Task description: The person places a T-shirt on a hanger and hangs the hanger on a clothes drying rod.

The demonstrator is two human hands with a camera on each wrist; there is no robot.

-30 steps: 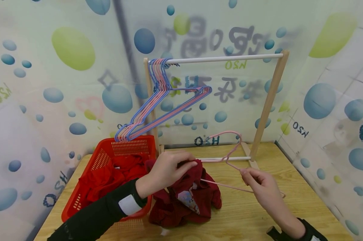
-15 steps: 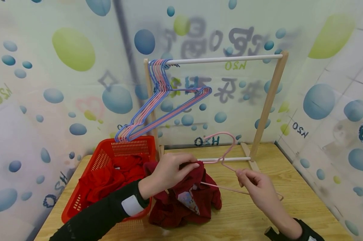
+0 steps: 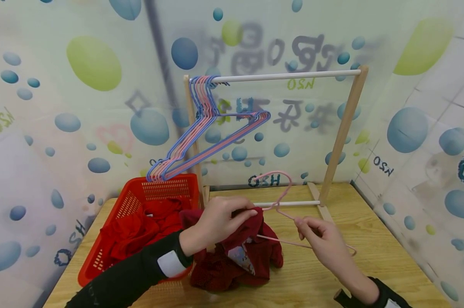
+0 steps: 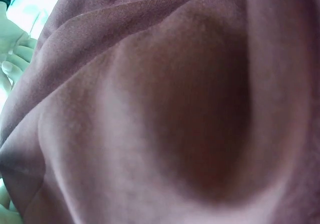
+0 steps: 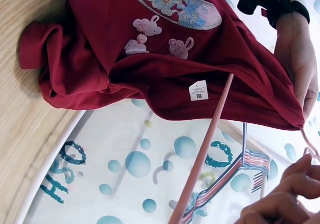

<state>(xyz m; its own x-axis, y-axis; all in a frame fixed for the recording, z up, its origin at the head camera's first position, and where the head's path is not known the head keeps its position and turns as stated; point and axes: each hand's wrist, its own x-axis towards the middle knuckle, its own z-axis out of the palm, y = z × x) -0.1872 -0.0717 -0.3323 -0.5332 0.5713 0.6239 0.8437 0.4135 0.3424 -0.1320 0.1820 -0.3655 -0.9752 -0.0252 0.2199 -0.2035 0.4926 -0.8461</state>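
Note:
My left hand [image 3: 222,222] pinches the collar edge of a dark red shirt [image 3: 222,269], which lies bunched beneath it on the table. A pink clothes hanger [image 3: 286,193] is pinched near its neck by my right hand [image 3: 324,241]. One end of the hanger goes into the shirt's neck opening; that end is hidden by cloth. The right wrist view shows the hanger's lower bar [image 5: 206,143] passing in beside a white label [image 5: 198,90], with pale embroidery [image 5: 182,11] on the shirt's front. Dark red cloth [image 4: 125,134] fills most of the left wrist view.
A red plastic basket [image 3: 86,261] with red clothes [image 3: 133,233] stands left. Behind is a wooden rack with a white rail [image 3: 285,76]; several blue and pink hangers [image 3: 206,115] hang at its left end. Wooden table [image 3: 374,222]; patterned sheets behind and at both sides.
My right hand has moved left, sliding the pink hanger further into the shirt's neck opening. My left hand keeps its pinch on the collar and has shifted slightly right.

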